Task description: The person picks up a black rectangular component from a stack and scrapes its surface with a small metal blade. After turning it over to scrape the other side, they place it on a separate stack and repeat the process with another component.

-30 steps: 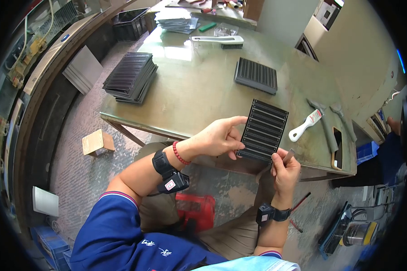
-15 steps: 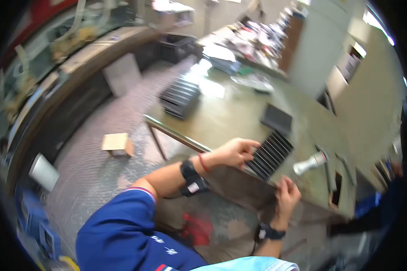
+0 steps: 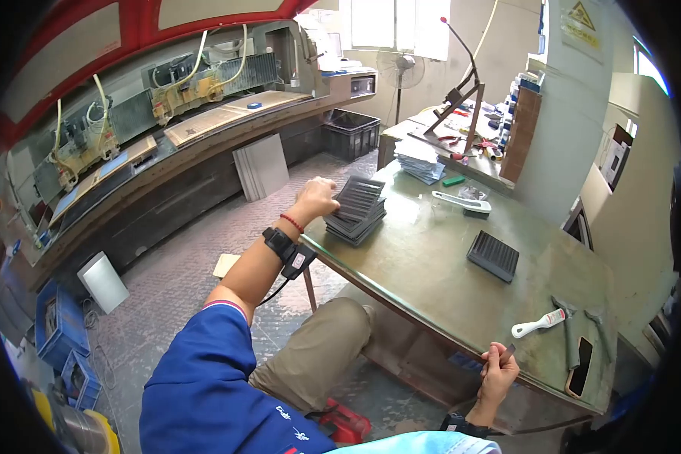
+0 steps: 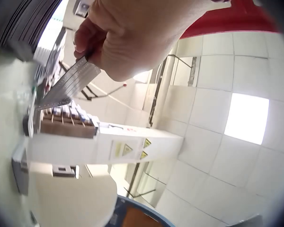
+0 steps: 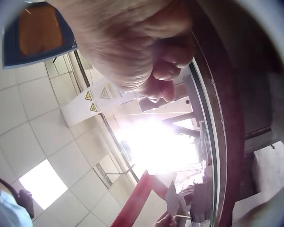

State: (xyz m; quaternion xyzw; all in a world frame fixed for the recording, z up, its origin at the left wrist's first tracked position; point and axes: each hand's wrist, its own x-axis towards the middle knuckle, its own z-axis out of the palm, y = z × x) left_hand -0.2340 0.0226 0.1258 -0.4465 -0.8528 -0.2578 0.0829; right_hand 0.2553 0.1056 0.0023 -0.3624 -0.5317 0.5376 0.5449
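In the head view my left hand (image 3: 315,200) is at the table's left end, pinching a thin black slotted panel (image 3: 360,195) by its edge. That panel slants over a stack of similar dark panels (image 3: 353,234). The left wrist view shows the held panel (image 4: 72,84) hanging from the thumb and fingers, its far end low. My right hand (image 3: 499,376) is at the table's front edge, curled round a small flat dark strip (image 3: 509,352) that sticks out past the fingers. In the right wrist view the curled fingers (image 5: 168,61) hide the strip.
A smaller stack of dark panels (image 3: 493,256) sits mid-table, with a white-handled brush (image 3: 461,202) behind it. Near the right hand lie another white-handled brush (image 3: 538,324), grey-handled tools (image 3: 570,337) and a phone (image 3: 579,368). Grey sheets (image 3: 420,162) are piled at the back.
The panel was held between both hands at the front edge. My left hand has carried it left to the stack, while the right stays near the edge. The head view has turned left and up.
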